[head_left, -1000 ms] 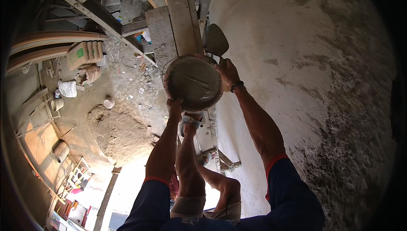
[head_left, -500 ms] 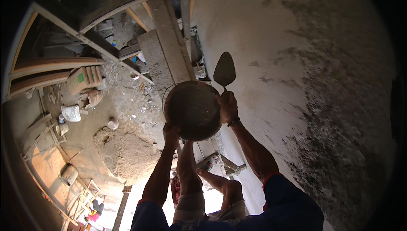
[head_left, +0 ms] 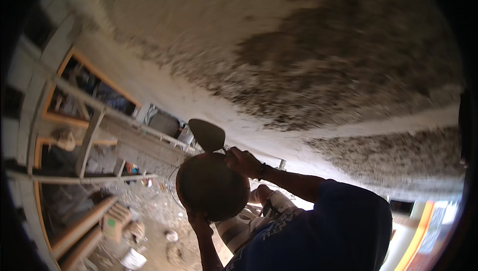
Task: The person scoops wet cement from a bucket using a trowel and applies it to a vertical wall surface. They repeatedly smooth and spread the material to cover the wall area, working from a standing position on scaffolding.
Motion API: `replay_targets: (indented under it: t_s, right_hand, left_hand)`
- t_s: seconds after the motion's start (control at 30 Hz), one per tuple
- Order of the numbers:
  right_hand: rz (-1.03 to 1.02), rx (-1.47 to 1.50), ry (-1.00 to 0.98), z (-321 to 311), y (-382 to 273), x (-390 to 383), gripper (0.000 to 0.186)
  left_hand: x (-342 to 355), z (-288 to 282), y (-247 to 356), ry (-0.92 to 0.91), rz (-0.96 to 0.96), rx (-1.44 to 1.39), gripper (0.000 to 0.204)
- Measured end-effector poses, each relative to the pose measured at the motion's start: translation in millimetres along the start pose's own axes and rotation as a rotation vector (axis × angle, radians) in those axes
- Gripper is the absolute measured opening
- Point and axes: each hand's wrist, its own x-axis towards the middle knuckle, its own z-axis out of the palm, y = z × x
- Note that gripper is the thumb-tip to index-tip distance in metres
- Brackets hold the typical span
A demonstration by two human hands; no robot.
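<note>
Bucket [head_left: 213, 186] between the hands [head_left: 244, 163], trowel [head_left: 206, 134] just beyond it, wall [head_left: 308, 57] ahead and right

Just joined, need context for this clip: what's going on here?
A person holds a round container in front of them, the left hand at its lower rim. The right hand grips a trowel by its handle, close to the container's upper right rim, its blade pointing up and left. The container's inside is too dark to read. A wall with rough, dark patches fills the upper right; a stack of bags is at lower left.
</note>
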Motion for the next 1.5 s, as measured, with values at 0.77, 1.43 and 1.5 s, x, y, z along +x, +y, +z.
replay_targets:
  t_s: [0.77, 1.43, 1.5]
  right_hand:
    - [0.01, 0.121, 0.528, -136.3, -11.0, -191.8, 0.033]
    - [0.159, 0.228, 0.496, -135.4, 30.0, -224.2, 0.056]
    - [0.156, 0.229, 0.476, -137.3, 32.1, -230.1, 0.056]
  left_hand:
    - [-128.6, 96.5, 32.3, -0.373, 0.103, 0.477, 0.071]
    - [-136.3, 127.3, 23.2, -0.429, 0.046, 0.79, 0.065]
    - [-135.8, 119.9, 18.1, -0.422, 0.047, 0.788, 0.065]
